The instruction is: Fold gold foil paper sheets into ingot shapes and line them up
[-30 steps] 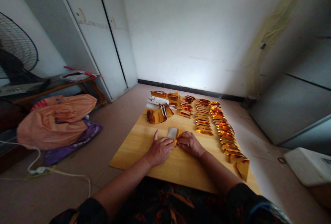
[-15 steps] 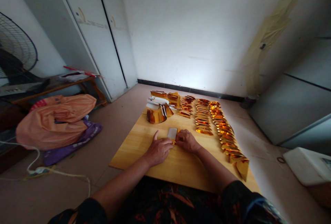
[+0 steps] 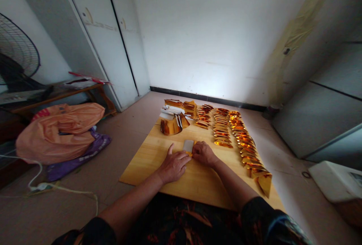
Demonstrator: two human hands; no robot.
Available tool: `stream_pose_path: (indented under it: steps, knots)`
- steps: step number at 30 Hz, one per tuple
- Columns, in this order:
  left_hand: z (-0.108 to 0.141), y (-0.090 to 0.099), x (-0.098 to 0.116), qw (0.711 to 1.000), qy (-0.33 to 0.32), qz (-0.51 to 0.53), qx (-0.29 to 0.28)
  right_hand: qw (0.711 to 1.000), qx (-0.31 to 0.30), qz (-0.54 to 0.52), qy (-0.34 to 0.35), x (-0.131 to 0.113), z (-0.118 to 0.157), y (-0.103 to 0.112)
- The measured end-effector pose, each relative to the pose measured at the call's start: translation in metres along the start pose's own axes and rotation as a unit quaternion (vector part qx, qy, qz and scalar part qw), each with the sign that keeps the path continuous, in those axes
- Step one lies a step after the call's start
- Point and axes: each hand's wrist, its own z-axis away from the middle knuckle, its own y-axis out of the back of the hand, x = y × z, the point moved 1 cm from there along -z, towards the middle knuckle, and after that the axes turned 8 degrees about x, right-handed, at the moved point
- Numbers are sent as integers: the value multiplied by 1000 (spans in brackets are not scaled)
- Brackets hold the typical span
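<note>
Left hand (image 3: 173, 165): palm down, fingers extended close together, thumb spread and raised; fingertips rest on the near edge of a small sheet (image 3: 188, 146), grey-white on its upper face, gold along the near and right edges. Right hand (image 3: 204, 153): fingers bunched narrow at the sheet's right edge; from where I stand I cannot tell whether paper is caught between the fingertips. The sheet lies on the wooden board (image 3: 149, 162), between the hands and partly under the fingers. Beyond it, toward the far left corner, a curved gold stack (image 3: 170, 127) stands near some white sheets (image 3: 174, 109) and a second gold stack (image 3: 190, 108). To the right of these, folded gold pieces run in three columns: a short left column (image 3: 202, 124), a middle column (image 3: 222, 129), and a longer right column (image 3: 243, 139) whose near end is a larger gold piece (image 3: 266, 183). On the floor at left, an orange bag (image 3: 42, 139) overlaps a purple bag (image 3: 82, 159); a pale cord (image 3: 76, 191) runs near them. Black-caged fan (image 3: 21, 45) at far left; white box (image 3: 329, 181) at far right.
</note>
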Motion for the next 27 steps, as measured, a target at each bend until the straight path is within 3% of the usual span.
stream_pose_path:
  steps: [5,15,27]
  knots:
    - [0,-1,0,1000,-4,-1,-3,1000,8,-7,-1,0,0,0]
    - [-5,0,5,1000,1,-10,-8,993,90,-73,-9,-2,5,-1]
    - [-7,-2,8,999,7,-37,-17,987,101,-126,-24,0,7,-1]
